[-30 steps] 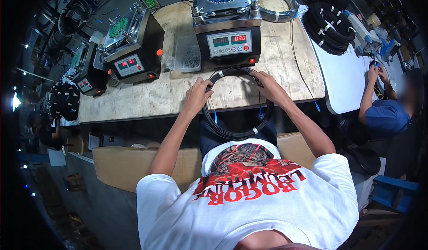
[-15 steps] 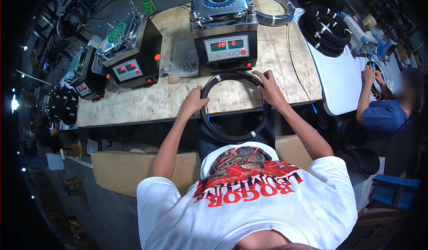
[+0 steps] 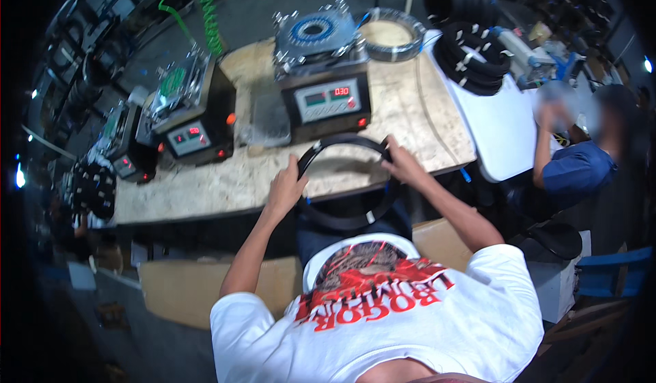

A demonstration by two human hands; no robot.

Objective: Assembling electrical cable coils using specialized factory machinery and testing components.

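A coil of black cable [image 3: 348, 223], bound with white tape, is held between my two hands over the table's front edge. Its far part lies in front of the middle machine, while the near part hangs past the edge over my lap. My left hand [image 3: 287, 186] is closed on the coil's left side. On the upper right side, my right hand [image 3: 404, 166] grips it with bent fingers. The coil is somewhat blurred. Just beyond it stands a black machine [image 3: 296, 120] with a lit red display and a metal top plate carrying a blue ring of fittings.
Two similar machines [image 3: 199, 140] with green fittings stand left on the wooden table [image 3: 410, 103]. A clear plastic tray [image 3: 268, 113] sits beside the middle machine. A wrapped coil [image 3: 418, 45] lies at the back, black coils [image 3: 471, 58] on the white table. Another person [image 3: 577, 168] sits at right.
The view has tilted, so the table and machines appear lower and turned slightly. Both hands still hold the coil, which appears slightly lower and further left. The middle machine's display has changed.
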